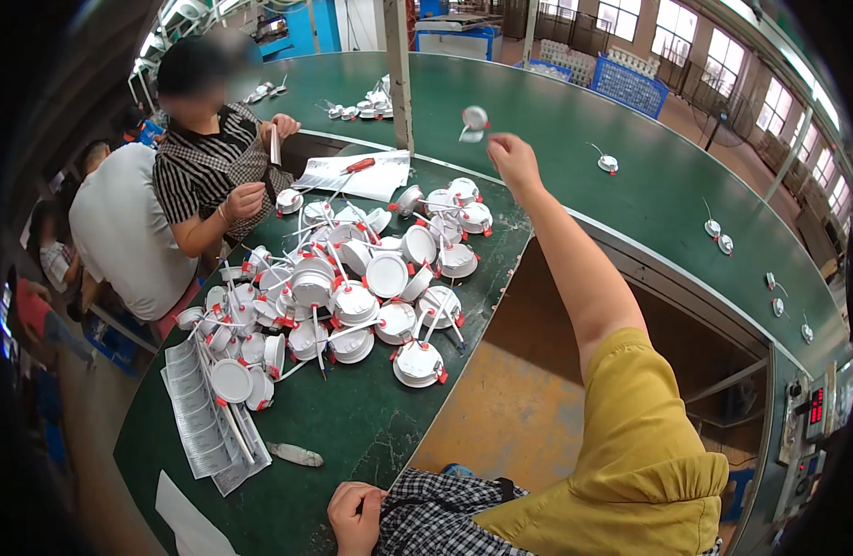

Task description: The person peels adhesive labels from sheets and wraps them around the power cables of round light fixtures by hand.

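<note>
My right hand (511, 156) is stretched far out over the green conveyor belt (556, 130), holding nothing, fingers loosely spread. A small white round downlight (474, 118) hangs in the air just beyond its fingertips, apart from the hand. My left hand (353, 515) rests low by the green worktable's (371, 426) near edge, curled into a fist against checkered cloth (426, 510). A heap of white round downlights with red spring clips (352, 292) lies on the worktable between the two hands.
Single downlights (608, 163) are spaced along the belt. Across the table a person in a striped top (208, 167) handles parts. Paper sheets (199, 417), a red-handled screwdriver (357, 166) on white paper, a post (398, 74) and a control box (815, 408) are nearby.
</note>
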`<state>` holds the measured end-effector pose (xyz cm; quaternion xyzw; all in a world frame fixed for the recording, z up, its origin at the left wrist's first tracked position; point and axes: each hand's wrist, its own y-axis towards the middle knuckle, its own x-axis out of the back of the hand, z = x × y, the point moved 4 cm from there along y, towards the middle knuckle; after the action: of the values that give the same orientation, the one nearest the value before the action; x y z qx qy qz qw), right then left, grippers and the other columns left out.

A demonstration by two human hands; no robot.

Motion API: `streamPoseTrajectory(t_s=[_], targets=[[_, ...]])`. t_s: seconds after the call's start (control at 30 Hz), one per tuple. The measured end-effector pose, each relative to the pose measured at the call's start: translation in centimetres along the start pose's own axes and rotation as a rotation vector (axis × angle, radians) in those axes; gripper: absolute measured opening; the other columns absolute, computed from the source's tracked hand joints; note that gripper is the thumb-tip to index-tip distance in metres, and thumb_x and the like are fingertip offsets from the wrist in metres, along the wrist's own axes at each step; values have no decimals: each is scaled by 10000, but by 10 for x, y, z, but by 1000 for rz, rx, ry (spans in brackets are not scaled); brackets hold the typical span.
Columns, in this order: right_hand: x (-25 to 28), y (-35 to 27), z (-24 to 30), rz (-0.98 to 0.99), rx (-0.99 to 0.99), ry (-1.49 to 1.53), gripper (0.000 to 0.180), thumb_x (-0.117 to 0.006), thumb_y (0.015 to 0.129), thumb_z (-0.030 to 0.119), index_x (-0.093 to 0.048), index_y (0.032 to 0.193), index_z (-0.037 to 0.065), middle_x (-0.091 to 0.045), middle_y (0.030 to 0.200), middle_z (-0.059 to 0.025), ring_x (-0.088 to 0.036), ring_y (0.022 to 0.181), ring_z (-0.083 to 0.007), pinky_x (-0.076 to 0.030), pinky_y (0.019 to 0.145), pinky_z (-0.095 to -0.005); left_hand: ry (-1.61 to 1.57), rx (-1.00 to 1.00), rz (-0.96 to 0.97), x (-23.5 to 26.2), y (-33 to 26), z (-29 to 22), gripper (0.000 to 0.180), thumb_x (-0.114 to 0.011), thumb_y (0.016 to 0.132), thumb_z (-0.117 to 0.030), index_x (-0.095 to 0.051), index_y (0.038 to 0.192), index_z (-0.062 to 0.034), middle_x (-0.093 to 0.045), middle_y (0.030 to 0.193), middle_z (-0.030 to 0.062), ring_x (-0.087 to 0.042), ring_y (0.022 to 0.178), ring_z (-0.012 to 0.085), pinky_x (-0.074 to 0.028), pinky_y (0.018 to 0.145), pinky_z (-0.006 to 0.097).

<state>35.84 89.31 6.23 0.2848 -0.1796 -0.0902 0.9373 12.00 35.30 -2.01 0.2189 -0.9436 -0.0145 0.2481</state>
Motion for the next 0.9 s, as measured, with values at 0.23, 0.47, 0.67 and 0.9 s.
streamPoseTrajectory(t_s=[0.23, 0.47, 0.67, 0.9], targets=[[30, -127, -30, 245, -251, 21, 217, -530, 853, 143, -661, 943, -4, -640, 728, -73, -600, 679, -154, -476, 644, -284, -13, -19, 16, 4, 1, 0, 159, -605, 855, -82, -632, 727, 9, -636, 725, 88, -587, 677, 208, -465, 623, 315], [16, -179, -5, 429, -178, -193, 216, -558, 841, 146, -656, 999, 35, -661, 866, -131, -638, 748, -229, -501, 714, -343, -51, -56, -4, 5, -4, 6, 155, -626, 849, -93, -641, 723, -5, -642, 723, 83, -595, 691, 222, -468, 634, 328], [-3, -175, 17, 384, 4, -222, 202, -571, 831, 131, -650, 984, 26, -647, 930, -159, -628, 861, -283, -487, 780, -355, -89, -48, -14, 9, -7, 7, 169, -624, 858, -117, -643, 730, -9, -641, 723, 82, -596, 691, 223, -471, 635, 323], [-6, -198, 110, 570, 424, -237, 157, -583, 817, 70, -635, 964, 57, -604, 923, -126, -599, 844, -316, -489, 746, -373, -101, -88, -22, 15, -6, 6, 165, -627, 860, -125, -643, 738, -16, -639, 730, 78, -599, 695, 223, -469, 635, 326]])
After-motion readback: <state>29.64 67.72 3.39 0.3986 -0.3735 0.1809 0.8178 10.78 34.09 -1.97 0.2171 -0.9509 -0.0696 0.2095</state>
